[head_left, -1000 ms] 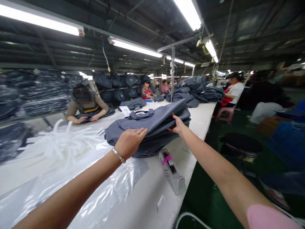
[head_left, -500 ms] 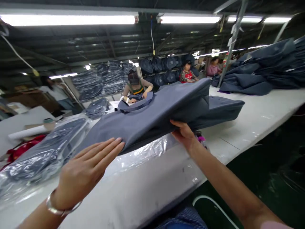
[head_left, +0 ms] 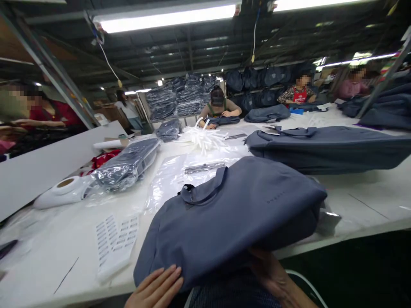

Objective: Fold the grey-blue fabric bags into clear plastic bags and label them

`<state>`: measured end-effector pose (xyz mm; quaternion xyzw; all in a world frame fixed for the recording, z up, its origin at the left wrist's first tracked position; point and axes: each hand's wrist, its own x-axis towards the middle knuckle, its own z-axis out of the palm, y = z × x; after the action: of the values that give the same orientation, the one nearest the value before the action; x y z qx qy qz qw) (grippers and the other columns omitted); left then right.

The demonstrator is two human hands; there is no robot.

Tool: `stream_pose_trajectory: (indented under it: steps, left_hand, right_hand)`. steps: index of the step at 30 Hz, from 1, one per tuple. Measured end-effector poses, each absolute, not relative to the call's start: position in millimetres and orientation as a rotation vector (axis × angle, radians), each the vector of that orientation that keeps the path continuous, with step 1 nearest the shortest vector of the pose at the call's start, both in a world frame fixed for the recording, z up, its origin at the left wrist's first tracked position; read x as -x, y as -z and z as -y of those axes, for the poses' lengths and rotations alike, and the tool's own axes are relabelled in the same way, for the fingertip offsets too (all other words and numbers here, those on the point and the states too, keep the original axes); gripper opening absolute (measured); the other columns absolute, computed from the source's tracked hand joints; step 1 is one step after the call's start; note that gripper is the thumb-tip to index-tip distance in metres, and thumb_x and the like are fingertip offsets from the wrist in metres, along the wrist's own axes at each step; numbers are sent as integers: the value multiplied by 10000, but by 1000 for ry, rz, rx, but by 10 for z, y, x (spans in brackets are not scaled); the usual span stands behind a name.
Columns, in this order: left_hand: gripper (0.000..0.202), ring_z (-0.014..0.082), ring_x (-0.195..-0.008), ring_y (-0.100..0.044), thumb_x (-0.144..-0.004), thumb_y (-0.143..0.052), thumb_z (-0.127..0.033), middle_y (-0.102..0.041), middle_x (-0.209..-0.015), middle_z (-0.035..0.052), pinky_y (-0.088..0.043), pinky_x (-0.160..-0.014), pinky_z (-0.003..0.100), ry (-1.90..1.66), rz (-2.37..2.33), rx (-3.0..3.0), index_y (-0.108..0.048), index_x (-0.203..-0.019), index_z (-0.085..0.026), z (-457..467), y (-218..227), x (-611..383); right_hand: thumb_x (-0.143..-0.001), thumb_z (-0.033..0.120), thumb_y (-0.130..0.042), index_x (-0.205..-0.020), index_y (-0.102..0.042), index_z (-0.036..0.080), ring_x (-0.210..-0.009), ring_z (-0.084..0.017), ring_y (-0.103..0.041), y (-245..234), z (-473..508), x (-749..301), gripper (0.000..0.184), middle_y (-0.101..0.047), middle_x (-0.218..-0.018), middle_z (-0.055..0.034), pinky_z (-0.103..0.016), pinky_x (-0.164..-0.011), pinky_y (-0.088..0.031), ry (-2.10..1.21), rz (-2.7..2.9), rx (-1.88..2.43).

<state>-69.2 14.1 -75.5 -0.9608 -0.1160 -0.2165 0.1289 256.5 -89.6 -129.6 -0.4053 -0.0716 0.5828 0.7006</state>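
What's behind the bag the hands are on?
Clear plastic sheeting, a heap of white strips farther back, and a second bag to the right. The held bag covers whatever lies low behind it; where the sheeting ends there can't be seen.

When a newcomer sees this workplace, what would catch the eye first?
Probably the large blue-grey bag in front, with the left hand on its near left corner and the right hand beneath its near edge. Behind it, a tangle of white strips stands out on the table.
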Motion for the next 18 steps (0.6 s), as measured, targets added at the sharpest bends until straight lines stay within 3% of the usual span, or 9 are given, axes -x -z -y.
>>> stream_pose_trajectory:
  steps: [3, 5, 7, 9, 12, 14, 18]
  left_hand:
    - [522, 135, -1203, -593, -982, -268, -121, -645, -1288, -18, -483, -1038, 294, 559, 388, 2846, -407, -1453, -302, -93, 881, 752]
    - [530, 136, -1194, -600, -958, -308, -103, -623, -1319, -18, -494, -1025, 281, 469, 403, 2864, -445, -1430, -302, -72, 911, 755]
    - [540, 132, -1176, -612, -935, -332, -90, -612, -1332, -18, -516, -991, 254, 424, 408, 2859, -468, -1417, -292, -38, 949, 732]
    - [557, 135, -1168, -618, -914, -337, -64, -614, -1328, -17, -535, -960, 244, 444, 457, 2842, -487, -1405, -280, 15, 1011, 697]
    - [572, 150, -1169, -619, -895, -331, -26, -621, -1317, -9, -549, -939, 268, 504, 588, 2810, -528, -1372, -273, 105, 1111, 658]
    - [566, 157, -1177, -615, -896, -327, -21, -613, -1327, -1, -548, -938, 286, 482, 624, 2799, -537, -1363, -263, 148, 1142, 655]
    - [554, 160, -1204, -596, -907, -334, -43, -583, -1362, 5, -534, -947, 288, 351, 627, 2814, -511, -1387, -255, 170, 1136, 677]
  right_hand:
    - [-525, 525, -819, -834, -744, 437, -1068, -306, -657, 1600, 1164, -2492, 330, -751, -936, 49, -463, -848, -559, -1354, 235, 1060]
    - [-665, 617, -710, -864, -767, 390, -1002, -304, -683, 1595, 1332, -2547, 308, -756, -941, 1, -458, -846, -544, -1543, 505, 1211]
    - [-775, 597, -630, -896, -784, 341, -943, -290, -699, 1348, 1453, -2667, 322, -758, -941, -34, -421, -865, -525, -1694, 993, 1329]
    - [-827, 531, -610, -971, -773, 368, -952, -264, -694, 905, 1482, -2792, 272, -756, -978, -17, -355, -877, -504, -1615, 1504, 1366]
    - [-892, 431, -570, -1129, -716, 386, -1067, -226, -647, 178, 1253, -2856, 282, -721, -1127, -2, -292, -946, -454, -1322, 1721, 1431]
    - [-943, 388, -491, -1100, -729, 312, -945, -195, -678, -130, 898, -2759, 295, -744, -1009, -18, -270, -881, -479, -1300, 1835, 1239]
    - [-936, 336, -504, -995, -727, 195, -734, -146, -677, -57, -14, -2261, 270, -740, -864, -26, -231, -742, -494, -1127, 1948, 988]
